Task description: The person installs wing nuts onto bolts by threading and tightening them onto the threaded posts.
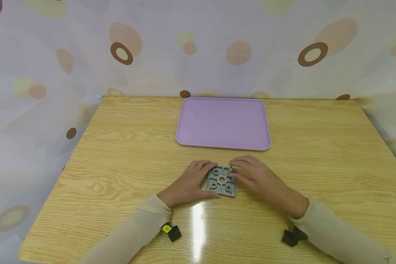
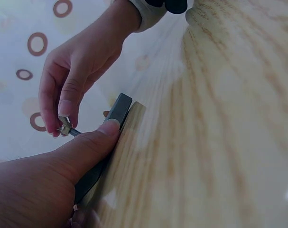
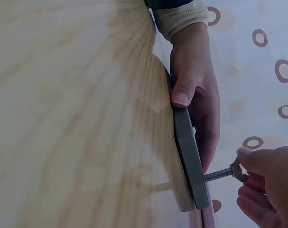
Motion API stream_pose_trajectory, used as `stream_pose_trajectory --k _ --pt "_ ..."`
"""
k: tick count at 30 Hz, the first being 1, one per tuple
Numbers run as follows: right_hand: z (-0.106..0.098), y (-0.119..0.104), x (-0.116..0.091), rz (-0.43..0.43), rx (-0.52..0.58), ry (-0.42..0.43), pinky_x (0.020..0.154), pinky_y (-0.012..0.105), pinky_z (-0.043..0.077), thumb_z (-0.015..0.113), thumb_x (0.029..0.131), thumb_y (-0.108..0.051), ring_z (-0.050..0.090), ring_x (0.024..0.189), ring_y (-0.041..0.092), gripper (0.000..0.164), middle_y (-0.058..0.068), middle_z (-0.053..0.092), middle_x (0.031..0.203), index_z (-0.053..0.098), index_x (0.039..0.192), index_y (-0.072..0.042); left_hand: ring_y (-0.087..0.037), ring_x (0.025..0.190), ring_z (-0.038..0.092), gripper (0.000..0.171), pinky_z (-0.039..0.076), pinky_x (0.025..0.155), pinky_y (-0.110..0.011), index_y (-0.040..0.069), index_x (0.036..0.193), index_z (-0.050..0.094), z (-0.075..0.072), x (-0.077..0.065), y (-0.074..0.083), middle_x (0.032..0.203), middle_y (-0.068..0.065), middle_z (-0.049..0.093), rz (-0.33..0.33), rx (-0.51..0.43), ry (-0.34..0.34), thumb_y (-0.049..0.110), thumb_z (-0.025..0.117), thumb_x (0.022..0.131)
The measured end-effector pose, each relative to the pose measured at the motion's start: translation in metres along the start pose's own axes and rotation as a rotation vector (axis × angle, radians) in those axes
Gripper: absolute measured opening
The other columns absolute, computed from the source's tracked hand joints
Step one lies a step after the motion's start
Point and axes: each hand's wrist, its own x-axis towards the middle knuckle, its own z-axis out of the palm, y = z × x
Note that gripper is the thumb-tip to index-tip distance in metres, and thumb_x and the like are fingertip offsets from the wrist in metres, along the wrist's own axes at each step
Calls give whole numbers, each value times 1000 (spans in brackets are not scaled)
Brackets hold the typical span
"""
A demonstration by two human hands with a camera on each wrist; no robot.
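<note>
A square grey metal plate point(image 1: 221, 192) with raised ribs and several round holes lies on the wooden table. My left hand point(image 1: 188, 185) grips it from the left, thumb at the near edge and fingers at the far left corner. At the plate's far right corner, my right hand point(image 1: 262, 179) pinches a wing bolt point(image 3: 218, 175) by its winged head between thumb and fingers. The bolt's threaded shank points down and its tip meets the plate's upper face in the right wrist view. How deep the tip sits cannot be made out.
A shallow purple tray point(image 1: 222, 123) lies beyond the plate at the table's back edge. Bare wooden tabletop point(image 1: 316, 146) spreads to both sides. A patterned curtain point(image 1: 214, 47) hangs behind the table and at its sides.
</note>
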Motion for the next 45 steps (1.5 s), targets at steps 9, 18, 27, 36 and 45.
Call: stream_pose_trajectory --k 9,18,27,36,45 --pt "-6 -1 -2 -2 -12 36 93 31 42 71 80 -6 54 105 18 29 2 61 111 65 109 -6 -17 124 31 95 28 104 -36 18 146 27 0 1 0 141 -1 34 3 7 7 68 61 73" --pt "-8 1 -4 -28 -17 54 84 27 46 70 78 2 57 96 13 25 -3 63 101 67 101 -9 -17 124 31 95 28 104 -36 18 146 28 1 0 -1 141 0 34 5 6 15 68 61 73" --pt "-9 2 -6 -23 -13 31 81 26 48 69 80 2 58 93 10 23 -6 64 99 68 99 -11 -17 124 31 94 28 104 -37 18 146 28 1 1 -1 141 0 34 -2 1 8 67 61 74" --pt "-7 4 -4 -67 4 45 88 20 42 71 77 2 56 97 14 24 -3 61 102 67 98 -9 -17 124 31 94 29 104 -37 17 146 28 2 2 1 141 0 34 -8 -1 12 66 62 73" --pt "-5 8 -3 -53 6 11 94 27 41 73 79 -8 53 108 18 35 3 59 114 63 112 -6 -15 123 31 94 31 102 -36 18 146 27 6 4 0 141 2 34 -10 -11 4 69 59 74"
